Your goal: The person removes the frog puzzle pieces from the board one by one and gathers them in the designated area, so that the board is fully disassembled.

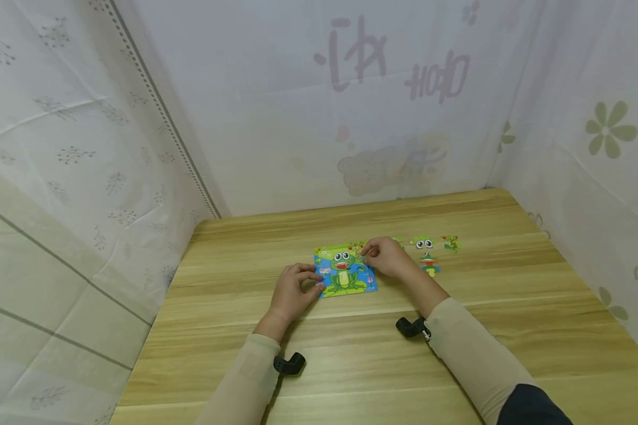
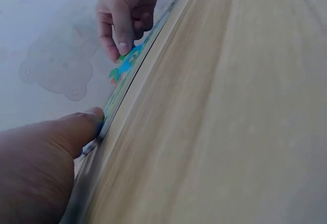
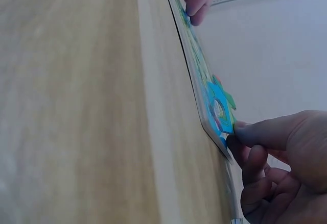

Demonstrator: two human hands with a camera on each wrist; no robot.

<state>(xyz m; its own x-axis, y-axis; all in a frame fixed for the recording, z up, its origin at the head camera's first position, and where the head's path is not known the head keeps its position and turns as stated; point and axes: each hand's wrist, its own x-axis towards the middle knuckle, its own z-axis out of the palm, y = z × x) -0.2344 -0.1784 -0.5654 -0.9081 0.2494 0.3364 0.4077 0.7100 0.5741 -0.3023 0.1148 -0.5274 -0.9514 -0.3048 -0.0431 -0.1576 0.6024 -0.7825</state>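
Observation:
A flat square puzzle board (image 1: pixel 345 283) with a green frog on blue lies on the table. My right hand (image 1: pixel 385 257) is at its upper right part. Thumb and forefinger there pinch a small blue and green puzzle piece (image 3: pixel 219 106), tilted up over the board's surface in the right wrist view. My left hand (image 1: pixel 293 292) rests at the board's left edge, its fingertips and thumb touching it. In the left wrist view the left thumb (image 2: pixel 84 127) presses on the board's edge. The right fingers partly hide the piece in the head view.
Right of the board lie loose puzzle pieces: one with two eyes (image 1: pixel 423 242), a leafy one with red spots (image 1: pixel 451 242), and a mouth and body part (image 1: pixel 429 264). Another is partly behind my right hand. Printed cloth (image 1: pixel 276 118) hangs behind the wooden table (image 1: pixel 234 254).

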